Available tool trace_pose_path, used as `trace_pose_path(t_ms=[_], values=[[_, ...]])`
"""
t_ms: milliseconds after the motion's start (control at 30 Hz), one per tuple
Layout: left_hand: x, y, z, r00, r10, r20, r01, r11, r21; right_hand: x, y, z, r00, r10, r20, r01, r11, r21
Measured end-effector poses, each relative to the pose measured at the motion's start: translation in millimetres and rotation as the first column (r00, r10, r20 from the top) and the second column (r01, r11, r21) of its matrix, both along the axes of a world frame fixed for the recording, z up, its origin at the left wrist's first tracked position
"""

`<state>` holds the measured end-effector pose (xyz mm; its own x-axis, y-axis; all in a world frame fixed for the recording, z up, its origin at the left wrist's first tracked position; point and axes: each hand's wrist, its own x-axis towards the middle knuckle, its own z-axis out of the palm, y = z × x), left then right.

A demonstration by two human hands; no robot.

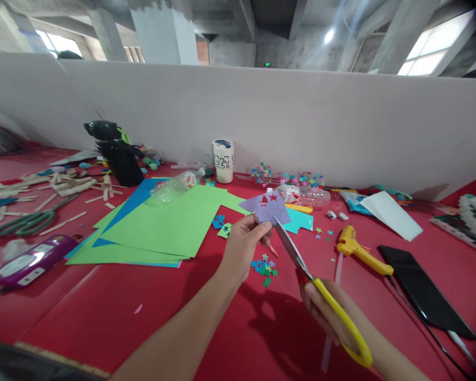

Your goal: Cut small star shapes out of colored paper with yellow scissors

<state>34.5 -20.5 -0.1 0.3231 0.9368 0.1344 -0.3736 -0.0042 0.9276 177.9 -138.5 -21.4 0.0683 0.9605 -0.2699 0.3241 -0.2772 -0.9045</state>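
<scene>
My left hand (pixel 241 242) pinches the lower edge of a purple sheet of paper (pixel 265 209), held up above the red table. Star-shaped holes show near the paper's top, and faint drawn lines lie lower on it. In my right hand (pixel 325 304) are scissors (pixel 295 254) with a yellow handle. Their blade tips meet the paper's lower right part, close to my left thumb; whether they bite into it I cannot tell. Beneath the hands lies a small pile of blue, green and purple paper stars (pixel 265 269).
Green paper sheets (pixel 170 222) and a clear bottle (pixel 172 188) lie left. A white cup (pixel 223 161) and black flask (pixel 117 153) stand behind. On the right are a yellow glue gun (pixel 360 251) with a cord and a black tablet-like slab (pixel 424 288). Green scissors (pixel 31 221) lie far left.
</scene>
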Motion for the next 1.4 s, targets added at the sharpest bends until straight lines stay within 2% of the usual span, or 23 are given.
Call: trace_pose_path(t_ms=[233, 667, 833, 1100, 1267, 1400], values=[[-2.9, 2.2, 0.9, 1.000, 0.000, -0.017, 0.000, 1.000, 0.001, 4.7, 2.7, -2.6, 0.999, 0.042, 0.018, -0.043, 0.999, 0.031], [-6.3, 6.1, 2.5, 0.999, 0.006, -0.042, -0.006, 1.000, 0.011, 5.6, 2.3, -1.4, 0.999, 0.019, 0.029, -0.019, 1.000, -0.006], [-7.4, 7.1, 4.2, 0.999, 0.039, -0.037, -0.040, 0.999, -0.028, 7.0, 2.3, 0.8, 1.000, 0.017, 0.017, -0.016, 0.998, -0.062], [-9.2, 8.5, 4.1, 0.995, 0.097, 0.025, -0.096, 0.995, -0.026, 7.9, 2.2, -4.5, 0.998, 0.051, 0.032, -0.049, 0.997, -0.055], [-4.6, 6.3, 2.6, 0.999, 0.027, 0.017, -0.027, 0.999, -0.031, 5.5, 3.1, -7.2, 0.997, 0.075, -0.015, -0.075, 0.997, -0.014], [-2.7, 4.5, 4.4, 0.999, 0.048, 0.002, -0.048, 0.998, -0.035, 6.0, 4.5, -9.3, 0.996, 0.083, -0.010, -0.084, 0.996, -0.024]])
